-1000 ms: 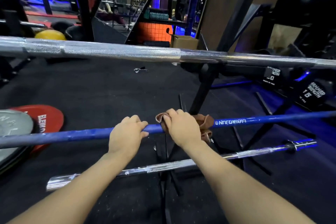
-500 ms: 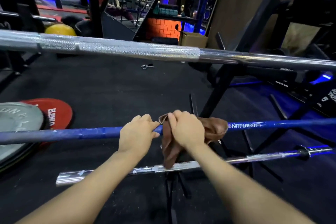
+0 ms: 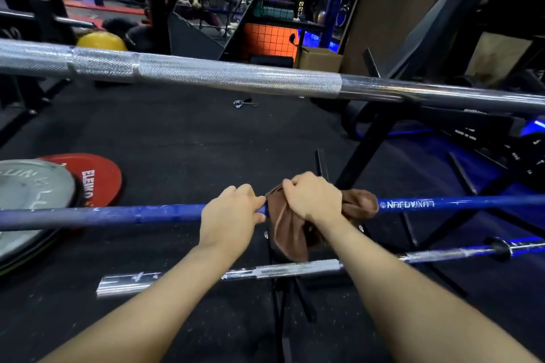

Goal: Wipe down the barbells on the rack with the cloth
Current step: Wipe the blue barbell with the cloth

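A blue barbell (image 3: pixel 118 214) runs across the middle of the view on the black rack (image 3: pixel 365 153). My left hand (image 3: pixel 230 216) grips its shaft. Just to the right, my right hand (image 3: pixel 314 200) holds a brown cloth (image 3: pixel 287 233) wrapped over the same bar; part of the cloth hangs down below it and a bunch sticks out to the right. Above, a silver knurled barbell (image 3: pixel 236 75) crosses the whole view. Below my forearms lies a third, chrome barbell (image 3: pixel 283 270).
A grey weight plate (image 3: pixel 32 200) lies on top of a red plate (image 3: pixel 100 177) on the black floor at the left. A spring collar (image 3: pixel 243 103) lies on the floor farther off. Dumbbells and rack legs fill the right side; a cardboard box (image 3: pixel 320 59) stands behind.
The cloth has loosened from a tight wad around the bar; a flap now hangs down below it. Both hands stay in place on the blue bar while the view shifts slightly.
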The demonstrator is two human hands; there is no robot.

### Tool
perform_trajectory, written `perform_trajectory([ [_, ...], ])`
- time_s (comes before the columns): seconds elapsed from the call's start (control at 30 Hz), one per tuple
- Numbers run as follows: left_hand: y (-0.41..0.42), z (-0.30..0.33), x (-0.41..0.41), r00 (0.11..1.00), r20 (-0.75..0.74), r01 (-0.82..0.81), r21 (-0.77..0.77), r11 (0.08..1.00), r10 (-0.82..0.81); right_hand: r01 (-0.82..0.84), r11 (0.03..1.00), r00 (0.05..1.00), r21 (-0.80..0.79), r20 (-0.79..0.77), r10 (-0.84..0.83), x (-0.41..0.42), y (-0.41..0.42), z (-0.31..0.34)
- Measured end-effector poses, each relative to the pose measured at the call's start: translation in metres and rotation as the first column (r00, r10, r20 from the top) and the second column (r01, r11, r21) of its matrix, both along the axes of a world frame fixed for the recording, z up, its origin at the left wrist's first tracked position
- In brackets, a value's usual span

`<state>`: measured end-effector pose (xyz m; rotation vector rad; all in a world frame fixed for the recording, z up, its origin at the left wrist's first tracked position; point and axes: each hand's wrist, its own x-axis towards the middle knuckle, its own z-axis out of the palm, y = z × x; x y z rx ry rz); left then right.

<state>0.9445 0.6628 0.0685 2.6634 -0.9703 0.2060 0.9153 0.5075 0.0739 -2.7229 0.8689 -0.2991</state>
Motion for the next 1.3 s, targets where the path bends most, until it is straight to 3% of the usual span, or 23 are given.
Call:
perform_trajectory([
  [0.07,-0.001,-0.001,0.000,1.000,-0.011,-0.009,-0.002,1.000,0.009,0.042,0.992,0.997,0.119,-0.071,-0.034,0.008,-0.004,0.008],
  [0.1,-0.001,-0.001,0.000,1.000,-0.015,-0.017,-0.004,1.000,0.017,0.026,0.995,0.999,0.092,-0.040,-0.023,0.005,-0.003,0.006],
  [0.2,-0.001,-0.001,0.000,1.000,-0.004,-0.017,-0.006,1.000,0.017,-0.043,0.977,0.959,-0.208,0.264,0.098,-0.023,0.013,-0.023],
  [0.27,-0.001,-0.001,0.000,1.000,0.005,-0.007,-0.004,1.000,0.007,-0.048,0.959,0.926,-0.279,0.347,0.148,-0.038,0.021,-0.032],
  [0.37,-0.002,0.000,0.000,1.000,0.002,-0.009,0.006,1.000,0.009,-0.030,0.969,0.981,-0.244,0.178,0.075,-0.022,0.008,-0.020],
  [0.47,-0.002,0.001,0.001,1.000,0.013,-0.008,0.033,0.999,0.008,-0.038,0.999,0.999,0.033,-0.035,0.039,0.003,-0.005,0.002],
  [0.5,-0.001,0.000,0.000,1.000,0.008,0.003,0.033,0.999,-0.004,-0.052,0.997,0.997,0.049,-0.054,0.054,0.003,-0.006,0.004],
  [0.67,0.019,-0.001,0.001,0.995,0.053,0.082,0.002,0.997,-0.081,-0.202,0.947,0.935,-0.250,0.238,0.262,-0.040,-0.011,-0.022],
  [0.73,0.035,-0.003,0.008,0.995,0.089,0.035,0.019,0.999,-0.036,-0.167,0.950,0.923,-0.264,0.296,0.245,-0.044,-0.012,-0.030],
  [0.9,0.069,-0.004,0.021,0.997,0.069,-0.027,0.075,0.997,0.022,0.054,0.951,0.936,-0.304,0.346,0.058,-0.021,0.021,-0.031],
  [1.07,0.070,0.001,0.022,0.997,0.073,-0.016,0.102,0.995,0.009,-0.054,0.944,0.959,-0.325,0.246,0.140,0.001,0.071,-0.025],
  [1.2,0.069,0.003,0.021,0.997,0.077,-0.032,0.119,0.992,0.023,-0.223,0.898,0.929,-0.378,0.195,0.313,-0.022,0.031,-0.024],
  [1.3,0.067,0.001,0.021,0.996,0.090,-0.037,0.148,0.988,0.024,-0.099,0.952,0.941,-0.288,0.283,0.184,-0.041,-0.002,-0.027],
])
